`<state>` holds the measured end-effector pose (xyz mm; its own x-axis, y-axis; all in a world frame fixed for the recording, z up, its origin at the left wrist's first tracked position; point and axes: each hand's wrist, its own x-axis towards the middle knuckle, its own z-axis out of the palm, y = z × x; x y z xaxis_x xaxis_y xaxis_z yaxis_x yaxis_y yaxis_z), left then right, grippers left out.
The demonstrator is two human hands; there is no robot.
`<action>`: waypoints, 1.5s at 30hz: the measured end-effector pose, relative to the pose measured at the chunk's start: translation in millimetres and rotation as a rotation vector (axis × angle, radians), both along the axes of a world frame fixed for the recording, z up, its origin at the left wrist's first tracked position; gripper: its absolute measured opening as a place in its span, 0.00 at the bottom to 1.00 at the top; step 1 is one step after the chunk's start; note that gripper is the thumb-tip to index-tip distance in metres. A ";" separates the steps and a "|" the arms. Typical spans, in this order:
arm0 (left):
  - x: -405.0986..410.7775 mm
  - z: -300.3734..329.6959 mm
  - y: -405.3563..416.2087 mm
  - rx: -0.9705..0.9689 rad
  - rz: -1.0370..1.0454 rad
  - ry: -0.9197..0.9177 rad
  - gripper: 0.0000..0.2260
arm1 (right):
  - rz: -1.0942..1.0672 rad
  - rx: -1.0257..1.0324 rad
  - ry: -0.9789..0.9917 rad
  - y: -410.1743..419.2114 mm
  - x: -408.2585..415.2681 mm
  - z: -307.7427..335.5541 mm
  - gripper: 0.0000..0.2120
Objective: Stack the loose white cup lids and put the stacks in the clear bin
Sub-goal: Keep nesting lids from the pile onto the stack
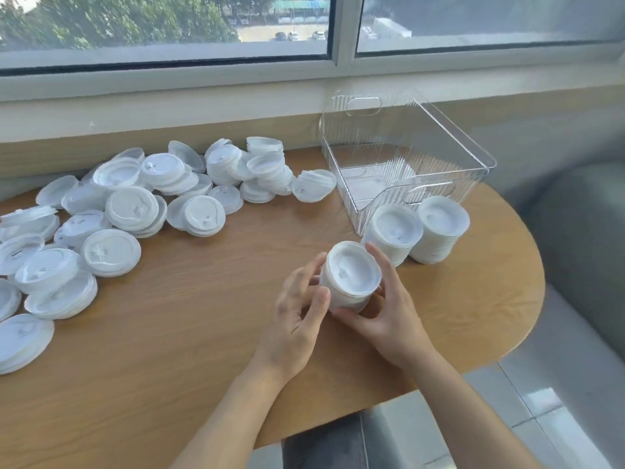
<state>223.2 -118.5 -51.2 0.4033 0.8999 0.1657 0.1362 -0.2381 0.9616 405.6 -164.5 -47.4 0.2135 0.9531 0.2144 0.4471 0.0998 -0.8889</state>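
While both hands close around it, a short stack of white lids (351, 277) stands on the wooden counter (189, 316), a little in front of the clear bin (406, 157). The left hand (297, 313) curls its thumb and fingers against the stack's left side; the right hand (389, 306) wraps the right side, its thumb low at the front and its fingers reaching up behind. So each grip is closed on that stack. The lids are thin, round and glossy white, with a raised rim and a small drink tab moulded into the top; the top one faces up and tilts slightly toward the camera.

Two taller finished stacks (419, 231) stand side by side, touching, just beside the bin's front right corner. The bin is ribbed, see-through plastic with a cut-out handle in its far wall and a dipped front edge; whether the pale shape on its floor is lids or a reflection cannot be told. A broad heap of loose lids (135, 211) covers the left half of the counter, many overlapping.

The counter has a rounded right end and sits against a pale sill below a large window (169, 25), through which trees and parked cars show. Grey tiled floor (541, 418) lies to the right.
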 end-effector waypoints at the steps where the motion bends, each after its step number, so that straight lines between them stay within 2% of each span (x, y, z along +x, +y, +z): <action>1: 8.8 0.5 -2.7 0.001 -0.020 0.013 0.24 | -0.022 0.003 0.000 -6.0 8.3 0.1 0.49; 7: 50.5 2.4 -11.5 0.017 -0.128 0.070 0.25 | -0.131 0.025 -0.039 -29.5 51.7 -1.1 0.49; 14: 67.0 4.4 -8.9 0.027 -0.149 0.105 0.26 | -0.257 0.073 -0.043 -32.8 88.6 -8.6 0.49; 29: 71.3 7.3 -3.6 0.036 -0.146 0.105 0.27 | -0.302 0.059 -0.129 -25.8 94.0 -2.2 0.54; 33: 61.5 12.4 -2.1 0.041 -0.132 0.077 0.27 | -0.321 0.116 -0.205 -27.7 91.2 12.7 0.51; 40: 23.9 23.7 8.6 0.104 -0.050 0.043 0.28 | -0.225 0.267 -0.352 -17.4 56.5 49.2 0.46; 45: -17.9 28.6 19.0 0.127 0.047 0.009 0.27 | -0.054 0.298 -0.341 8.2 2.2 67.6 0.42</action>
<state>205.3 -99.5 -22.5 0.3635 0.8896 0.2764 0.1581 -0.3513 0.9228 407.8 -156.4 20.1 0.1310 0.8286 0.5444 0.7205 0.2976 -0.6263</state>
